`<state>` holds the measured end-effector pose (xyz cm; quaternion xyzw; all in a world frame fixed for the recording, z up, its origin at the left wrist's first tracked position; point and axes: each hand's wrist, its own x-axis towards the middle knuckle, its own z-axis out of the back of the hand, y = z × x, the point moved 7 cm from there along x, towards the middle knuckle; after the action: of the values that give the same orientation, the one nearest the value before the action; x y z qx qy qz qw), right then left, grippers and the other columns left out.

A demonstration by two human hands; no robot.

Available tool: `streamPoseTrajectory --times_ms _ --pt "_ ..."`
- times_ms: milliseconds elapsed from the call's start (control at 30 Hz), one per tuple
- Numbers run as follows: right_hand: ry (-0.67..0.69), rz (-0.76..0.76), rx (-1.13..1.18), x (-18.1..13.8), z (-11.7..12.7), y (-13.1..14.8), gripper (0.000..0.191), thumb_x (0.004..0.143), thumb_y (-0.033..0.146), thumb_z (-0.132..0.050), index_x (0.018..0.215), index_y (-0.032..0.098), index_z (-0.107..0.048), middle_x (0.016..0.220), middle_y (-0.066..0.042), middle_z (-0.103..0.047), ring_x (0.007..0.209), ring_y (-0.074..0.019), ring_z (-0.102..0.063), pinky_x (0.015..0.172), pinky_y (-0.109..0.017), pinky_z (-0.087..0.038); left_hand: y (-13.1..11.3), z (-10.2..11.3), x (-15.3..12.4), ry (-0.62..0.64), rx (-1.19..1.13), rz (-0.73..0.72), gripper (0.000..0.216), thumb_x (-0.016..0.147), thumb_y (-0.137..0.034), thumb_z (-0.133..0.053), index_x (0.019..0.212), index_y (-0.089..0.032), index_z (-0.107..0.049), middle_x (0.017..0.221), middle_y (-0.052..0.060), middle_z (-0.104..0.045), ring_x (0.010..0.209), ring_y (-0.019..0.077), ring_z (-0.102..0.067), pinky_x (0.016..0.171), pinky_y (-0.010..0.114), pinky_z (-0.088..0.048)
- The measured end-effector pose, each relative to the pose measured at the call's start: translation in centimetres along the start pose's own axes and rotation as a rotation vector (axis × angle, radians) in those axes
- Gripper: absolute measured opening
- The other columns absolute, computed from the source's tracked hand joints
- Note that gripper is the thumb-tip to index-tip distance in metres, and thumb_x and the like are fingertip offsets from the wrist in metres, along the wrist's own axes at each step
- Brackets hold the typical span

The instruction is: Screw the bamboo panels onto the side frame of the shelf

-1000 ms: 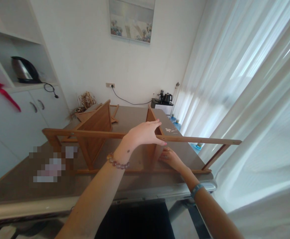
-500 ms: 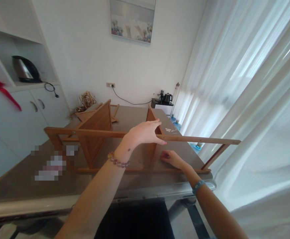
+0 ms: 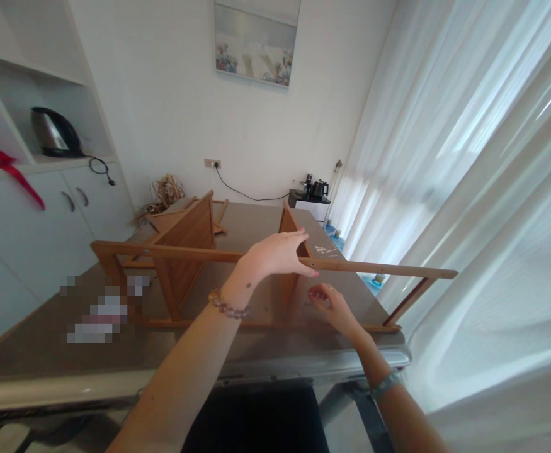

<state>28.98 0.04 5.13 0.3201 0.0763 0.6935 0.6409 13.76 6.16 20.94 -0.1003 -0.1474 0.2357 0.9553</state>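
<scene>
A wooden shelf frame (image 3: 181,242) lies on its side on the brown table (image 3: 43,343). My left hand (image 3: 278,253) rests over its upper rail and the top of an upright wooden panel (image 3: 286,221), fingers stretched along them. My right hand (image 3: 332,304) hovers just below the rail near the panel's foot, fingers curled loosely with the tips drawn together; I cannot make out anything in them. A second, larger panel (image 3: 187,236) stands in the frame to the left.
More wooden parts (image 3: 176,215) and a heap of straw-like packing (image 3: 164,190) lie at the table's far end. White cabinets with a kettle (image 3: 54,132) stand at the left. Sheer curtains (image 3: 468,189) hang close on the right. A small stand with kettles (image 3: 313,187) is behind.
My right hand has lifted off the table by the lower rail and now hovers with curled fingers. My left hand stays on the upper rail.
</scene>
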Motion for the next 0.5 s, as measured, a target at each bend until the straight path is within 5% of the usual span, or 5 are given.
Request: streamPoseTrajectory --times_ms 100,167,267,500 --pt "-0.123 0.124 -0.128 -2.9 -0.3 5.6 0.026 0.093 0.031 -0.04 0.079 0.02 -0.059 0.074 -0.005 -0.06 0.074 -0.0165 -0.055 0.07 -0.029 -0.042 0.0 0.0 0.0 -0.001 -0.013 0.003 0.095 0.069 -0.068 -0.061 0.144 -0.015 -0.035 0.153 0.011 -0.028 0.136 0.0262 -0.037 0.111 0.034 -0.029" --pt "0.026 0.254 -0.239 -4.3 -3.2 10.0 0.021 0.092 0.031 -0.042 0.085 0.022 -0.06 0.08 -0.004 -0.063 0.075 -0.0166 -0.057 0.071 -0.029 -0.042 0.0 0.0 0.0 -0.008 -0.015 -0.007 0.097 0.069 -0.069 -0.06 0.143 -0.013 -0.035 0.152 0.012 -0.03 0.136 0.0267 -0.038 0.111 0.033 -0.03" --pt "0.133 0.173 -0.405 -3.7 -7.0 14.1 0.019 0.092 0.022 -0.042 0.099 0.023 -0.059 0.095 -0.007 -0.064 0.089 -0.0195 -0.059 0.073 -0.03 -0.047 0.0 0.0 0.0 -0.022 -0.004 -0.007 0.098 0.068 -0.07 -0.06 0.143 -0.012 -0.036 0.152 0.012 -0.03 0.134 0.0276 -0.04 0.11 0.034 -0.031" --pt "0.231 -0.14 -0.67 3.6 -10.6 13.6 0.032 0.091 0.005 -0.033 0.109 0.015 -0.058 0.107 -0.016 -0.062 0.092 -0.0198 -0.065 0.07 -0.029 -0.054 0.3 -0.1 -0.1 -0.015 -0.011 0.015 0.096 0.068 -0.071 -0.06 0.143 -0.017 -0.035 0.153 0.01 -0.026 0.135 0.0268 -0.039 0.11 0.035 -0.03"
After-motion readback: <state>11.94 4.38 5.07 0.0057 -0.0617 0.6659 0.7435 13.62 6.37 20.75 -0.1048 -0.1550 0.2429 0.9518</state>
